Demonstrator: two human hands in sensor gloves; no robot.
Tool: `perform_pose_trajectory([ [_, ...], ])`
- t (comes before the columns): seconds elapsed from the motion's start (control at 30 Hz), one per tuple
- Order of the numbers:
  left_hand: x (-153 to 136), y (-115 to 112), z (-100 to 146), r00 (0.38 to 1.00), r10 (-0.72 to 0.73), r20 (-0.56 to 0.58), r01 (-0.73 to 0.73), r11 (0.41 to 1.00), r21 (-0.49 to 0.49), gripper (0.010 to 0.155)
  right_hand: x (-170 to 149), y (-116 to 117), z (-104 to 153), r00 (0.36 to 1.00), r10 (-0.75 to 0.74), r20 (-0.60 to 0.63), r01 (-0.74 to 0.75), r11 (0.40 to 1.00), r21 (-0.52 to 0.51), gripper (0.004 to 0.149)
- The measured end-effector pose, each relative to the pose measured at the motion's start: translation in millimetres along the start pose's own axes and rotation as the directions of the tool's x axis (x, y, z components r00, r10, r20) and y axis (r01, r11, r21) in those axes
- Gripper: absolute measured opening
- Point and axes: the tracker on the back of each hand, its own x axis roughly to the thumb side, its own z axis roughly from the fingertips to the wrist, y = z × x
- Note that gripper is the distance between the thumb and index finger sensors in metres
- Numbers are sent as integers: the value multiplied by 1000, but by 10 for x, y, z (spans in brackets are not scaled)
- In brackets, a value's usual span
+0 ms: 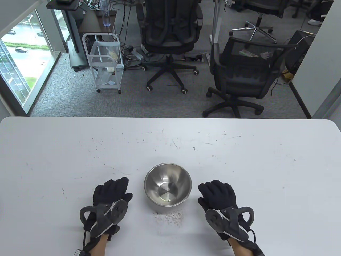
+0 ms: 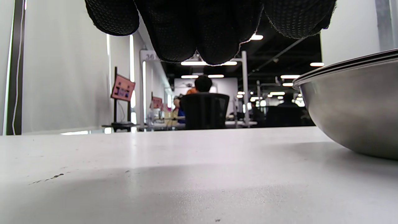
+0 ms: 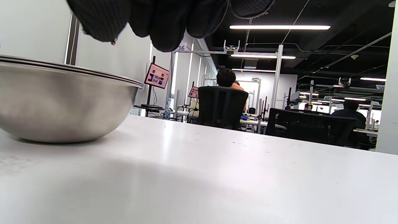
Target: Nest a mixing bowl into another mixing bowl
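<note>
My left hand [image 1: 110,198] and right hand [image 1: 218,198] lie flat on the white surface [image 1: 53,160], fingers loosely together and holding nothing, flanking the steel mixing bowl [image 1: 167,184] that sits just between them. Its doubled rim in both wrist views suggests one bowl is already nested inside, so I judge the hands parked clear.

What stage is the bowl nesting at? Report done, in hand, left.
Done, apparently: the wrist views show doubled rim lines on the steel mixing bowl, so one bowl seems to sit inside another; the table view shows a single stack. In hand: nothing. The left hand and right hand rest on the table either side, not touching it. Left: nothing visible.
</note>
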Motion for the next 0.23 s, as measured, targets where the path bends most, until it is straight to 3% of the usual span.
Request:
perform_pose_trajectory([
  [0.23, 24, -42, -16, 1000, -25, 6, 25, 1000, -17, 66, -77, 10, 39, 999, -21, -24, 21, 1000, 0, 53],
])
